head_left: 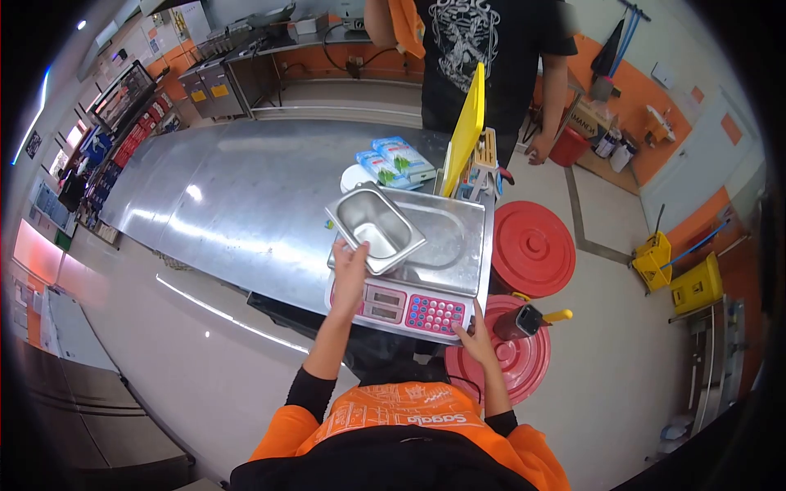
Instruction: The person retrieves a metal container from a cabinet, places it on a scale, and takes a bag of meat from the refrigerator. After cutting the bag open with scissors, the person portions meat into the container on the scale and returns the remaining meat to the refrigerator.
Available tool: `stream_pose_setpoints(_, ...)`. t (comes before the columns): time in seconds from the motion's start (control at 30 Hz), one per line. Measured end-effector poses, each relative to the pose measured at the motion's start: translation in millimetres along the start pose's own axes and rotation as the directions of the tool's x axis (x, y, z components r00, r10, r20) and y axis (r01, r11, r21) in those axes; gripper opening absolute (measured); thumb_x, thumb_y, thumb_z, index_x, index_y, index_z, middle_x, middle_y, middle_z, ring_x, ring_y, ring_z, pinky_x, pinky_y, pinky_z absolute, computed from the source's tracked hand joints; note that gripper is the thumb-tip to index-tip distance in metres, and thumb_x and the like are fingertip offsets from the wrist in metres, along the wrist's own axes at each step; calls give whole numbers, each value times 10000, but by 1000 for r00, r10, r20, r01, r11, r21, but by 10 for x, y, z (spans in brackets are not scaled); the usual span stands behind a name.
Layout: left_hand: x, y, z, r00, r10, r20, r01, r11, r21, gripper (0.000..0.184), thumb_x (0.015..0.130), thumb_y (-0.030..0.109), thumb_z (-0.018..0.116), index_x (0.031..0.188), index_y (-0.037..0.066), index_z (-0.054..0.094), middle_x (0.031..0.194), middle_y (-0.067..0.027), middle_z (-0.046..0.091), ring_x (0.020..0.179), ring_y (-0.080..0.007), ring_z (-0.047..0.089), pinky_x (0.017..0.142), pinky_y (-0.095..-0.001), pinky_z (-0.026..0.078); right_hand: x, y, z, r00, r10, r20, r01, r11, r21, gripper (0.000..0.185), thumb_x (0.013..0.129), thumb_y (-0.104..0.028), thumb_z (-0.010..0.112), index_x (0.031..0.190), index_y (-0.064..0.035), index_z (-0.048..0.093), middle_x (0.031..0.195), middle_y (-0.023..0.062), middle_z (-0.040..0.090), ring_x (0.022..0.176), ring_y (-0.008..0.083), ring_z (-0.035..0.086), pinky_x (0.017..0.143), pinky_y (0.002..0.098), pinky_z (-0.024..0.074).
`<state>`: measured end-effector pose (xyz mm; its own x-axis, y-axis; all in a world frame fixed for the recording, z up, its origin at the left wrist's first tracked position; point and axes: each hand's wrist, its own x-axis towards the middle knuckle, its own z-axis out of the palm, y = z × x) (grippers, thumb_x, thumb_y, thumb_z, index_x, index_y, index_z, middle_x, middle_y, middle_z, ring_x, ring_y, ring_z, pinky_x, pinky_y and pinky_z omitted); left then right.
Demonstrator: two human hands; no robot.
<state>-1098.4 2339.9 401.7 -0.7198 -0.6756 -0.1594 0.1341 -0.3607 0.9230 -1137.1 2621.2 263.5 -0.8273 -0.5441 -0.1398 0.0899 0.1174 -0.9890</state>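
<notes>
My left hand (350, 274) grips the near left rim of a rectangular stainless steel food pan (366, 214), with the thumb over the rim. The pan looks empty and sits tilted and turned over the left part of the metal platform of a digital scale (446, 237). My right hand (479, 340) is closed around the front right corner of the scale, its thumb beside the keypad (435, 314). The numbers on the scale's displays (383, 303) are too small to read.
On the steel table (246, 180) behind the scale lie blue-and-white packets (397, 162) and an upright yellow cutting board (465, 131). Another person (483, 65) stands across the table. Red lidded bins (532, 248) stand at the right, one with a dark, yellow-handled object (520, 322) on it.
</notes>
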Motion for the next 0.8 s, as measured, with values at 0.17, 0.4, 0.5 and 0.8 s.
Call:
stream_pose_setpoints(0.17,69,-164,343,993,-40,111,43,999,-20,391,890,189,531,1155,54,278,989,-104,546,818,-153,590,625,-288,510,26,108,27,998,-55,-30,56,998,29,773,851,-50,563,1428,-95,50,1122,142,520,954,163,546,777,282,469)
stream_pose_setpoints(0.4,-42,-248,619,964,-58,261,91,989,-116,407,904,124,482,1159,58,173,1021,-142,516,833,-212,615,737,-332,532,49,154,55,997,-56,-53,63,988,141,766,836,-71,588,1421,-81,93,1100,122,511,973,169,535,756,274,462)
stream_pose_setpoints(0.5,-155,-167,613,935,-139,327,183,977,-110,441,888,107,476,1162,63,133,1064,-170,466,904,-274,610,786,-355,519,75,279,26,999,11,-41,-4,984,176,722,834,-97,604,1387,-23,145,1154,140,500,1006,180,530,802,284,454)
stream_pose_setpoints(0.8,-294,-135,487,874,-266,407,323,943,-76,427,889,133,479,1170,45,170,1166,-240,472,1002,-336,580,847,-383,507,131,266,-41,994,97,44,-105,967,230,539,848,-135,590,1281,15,307,1128,120,533,1014,181,532,849,289,442)
